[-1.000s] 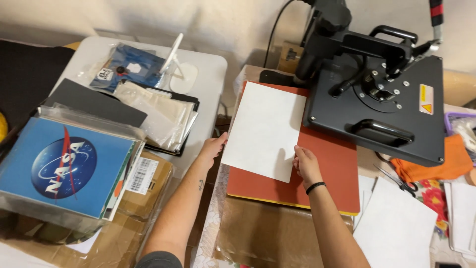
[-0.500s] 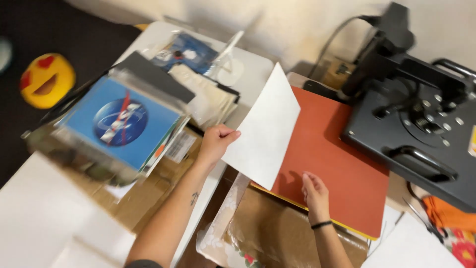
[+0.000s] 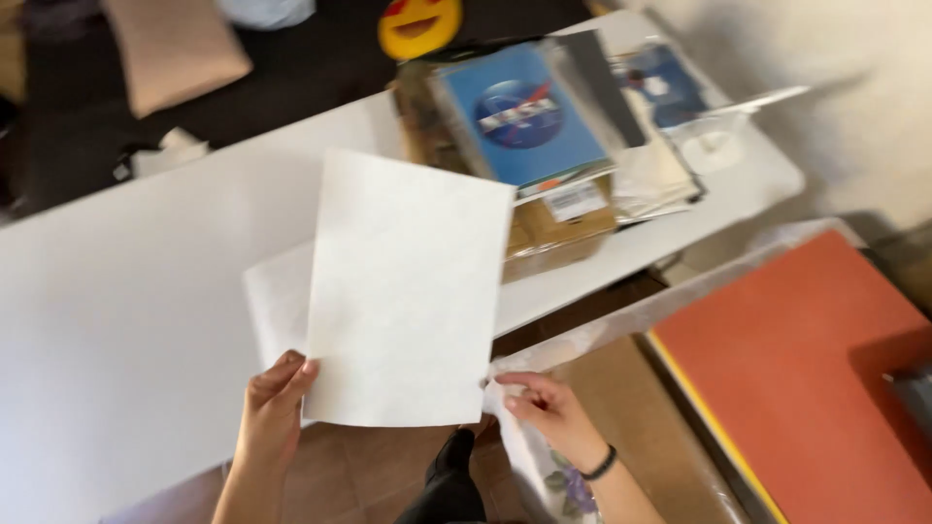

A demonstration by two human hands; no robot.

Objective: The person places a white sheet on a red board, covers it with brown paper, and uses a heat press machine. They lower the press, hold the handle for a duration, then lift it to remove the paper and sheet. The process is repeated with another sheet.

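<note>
Left hand: the left hand (image 3: 272, 412) pinches the lower left corner of the white sheet (image 3: 408, 291), thumb on the near face, the other fingers hidden behind the paper.
Right hand: the right hand (image 3: 549, 412) is closed in a pinch on the edge of a crinkled clear plastic film (image 3: 631, 315), just beside the sheet's lower right corner; a dark band sits on its wrist.
Where the sheet is: held up in the air above the white surface (image 3: 116, 291), not lying on it, in front of the person and between the two hands.
Long axis: the sheet's long side runs away from the person, tilted slightly to the right; the short lower edge is nearest the hands.
Nearer hand: the left hand alone carries the sheet; whether the right hand touches its corner cannot be told.
Behind the sheet: a second white sheet (image 3: 277, 301) shows past its left edge, apparently lying flat on the surface.
Film: it runs from the right hand up and to the right, along the near edge of the orange-red pad (image 3: 806, 369).
Further off: a blue printed item with a round emblem (image 3: 524, 112) on a cardboard box (image 3: 553, 228); a yellow face-shaped cushion (image 3: 419, 24) on the floor.
Count: two hands, two white sheets, one film, one pad, one box.
</note>
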